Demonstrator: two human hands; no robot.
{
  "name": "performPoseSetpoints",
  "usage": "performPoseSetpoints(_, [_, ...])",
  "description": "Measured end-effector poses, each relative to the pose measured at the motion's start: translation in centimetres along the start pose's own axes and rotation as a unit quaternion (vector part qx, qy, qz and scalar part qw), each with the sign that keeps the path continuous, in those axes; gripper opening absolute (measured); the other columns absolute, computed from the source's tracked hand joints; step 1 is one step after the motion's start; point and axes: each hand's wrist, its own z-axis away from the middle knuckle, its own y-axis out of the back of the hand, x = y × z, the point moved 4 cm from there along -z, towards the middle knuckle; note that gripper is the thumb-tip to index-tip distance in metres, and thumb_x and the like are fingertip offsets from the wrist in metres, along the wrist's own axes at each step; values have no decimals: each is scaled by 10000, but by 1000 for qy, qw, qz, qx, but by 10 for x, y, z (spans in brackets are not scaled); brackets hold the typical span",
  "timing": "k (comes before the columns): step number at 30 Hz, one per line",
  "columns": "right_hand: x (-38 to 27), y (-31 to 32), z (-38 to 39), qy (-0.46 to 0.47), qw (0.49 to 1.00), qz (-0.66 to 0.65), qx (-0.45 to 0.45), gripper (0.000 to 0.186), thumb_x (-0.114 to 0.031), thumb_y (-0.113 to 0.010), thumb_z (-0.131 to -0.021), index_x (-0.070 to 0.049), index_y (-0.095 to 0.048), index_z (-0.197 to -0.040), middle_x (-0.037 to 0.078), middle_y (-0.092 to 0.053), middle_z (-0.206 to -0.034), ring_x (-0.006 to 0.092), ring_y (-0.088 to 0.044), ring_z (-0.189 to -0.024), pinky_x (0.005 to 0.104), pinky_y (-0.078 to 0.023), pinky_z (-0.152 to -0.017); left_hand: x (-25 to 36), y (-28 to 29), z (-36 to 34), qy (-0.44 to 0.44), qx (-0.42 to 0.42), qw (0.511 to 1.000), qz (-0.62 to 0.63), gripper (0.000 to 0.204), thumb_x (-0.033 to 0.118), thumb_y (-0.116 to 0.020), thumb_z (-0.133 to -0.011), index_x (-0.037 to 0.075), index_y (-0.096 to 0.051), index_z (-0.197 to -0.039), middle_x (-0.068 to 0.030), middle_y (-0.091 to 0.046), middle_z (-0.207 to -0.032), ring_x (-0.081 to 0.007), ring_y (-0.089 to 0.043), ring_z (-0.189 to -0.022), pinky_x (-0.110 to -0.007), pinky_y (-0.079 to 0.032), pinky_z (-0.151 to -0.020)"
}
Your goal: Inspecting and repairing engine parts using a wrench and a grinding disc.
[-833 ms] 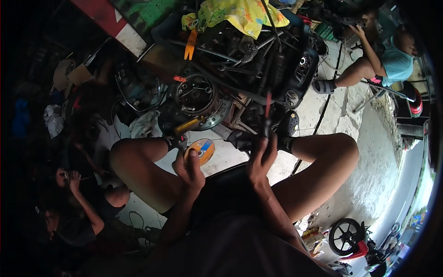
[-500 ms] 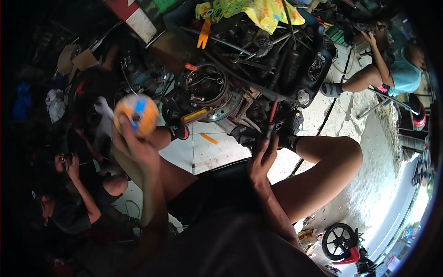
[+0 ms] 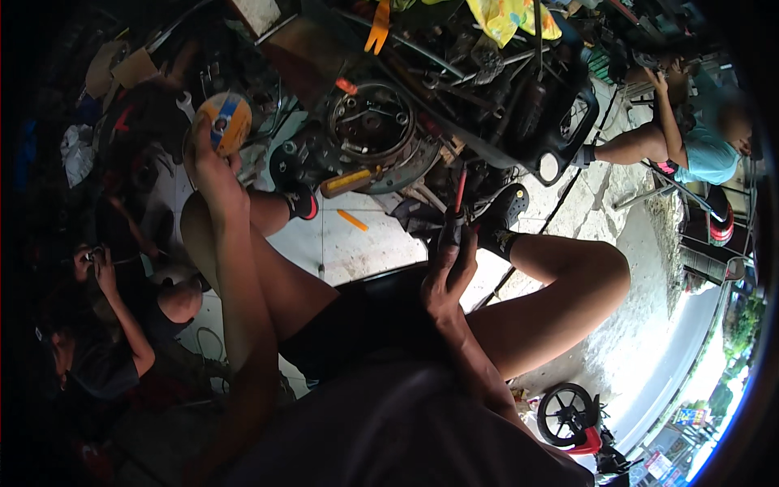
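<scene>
My left hand (image 3: 215,174) is raised at the left, closed on an orange disc (image 3: 231,122) with a blue stripe. My right hand (image 3: 446,268) is low at the centre, closed round the dark handle of a slim red-shafted tool (image 3: 460,191), which points up toward the heap of parts. Between and beyond my hands lie a round metal hub (image 3: 369,122), a yellow-handled tool (image 3: 350,180) and, on the white tiles, an orange strip (image 3: 351,219).
Metal tools, a black plastic tray (image 3: 568,154) and a yellow cloth (image 3: 507,18) crowd the top. A seated person in a cyan shirt (image 3: 702,162) is at right, another person (image 3: 109,357) at lower left. A red motorcycle (image 3: 580,426) stands at lower right.
My left hand has swung up and leftward with the disc, uncovering tiles where it was. My right hand keeps its tool and has shifted only slightly. The view has shifted a little too.
</scene>
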Motion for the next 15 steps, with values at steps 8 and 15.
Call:
performPoseSetpoints(8, [6, -3, 2, -53, 996, -59, 49, 319, -285, -395, -1003, 16, -464, -1084, -15, -455, -710, 59, -384, -645, 204, -281, -531, -1, -12, 17, 35, -37, 999, 5, 221, 299, -560, -893, 98, -590, -981, 38, -497, -754, -41, -357, -528, -196, -219, -433])
performPoseSetpoints(15, [1, 12, -22, -56, 993, -55, 94, 348, -305, -371, -1004, 22, -445, -1094, 17, -454, -752, 82, -363, -636, 217, -294, -533, -2, -18, 23, 58, -62, 996, -11, 268, 328, -537, -897, 91, -599, -1005, 46, -539, -818, -24, -408, -592, -190, -248, -475])
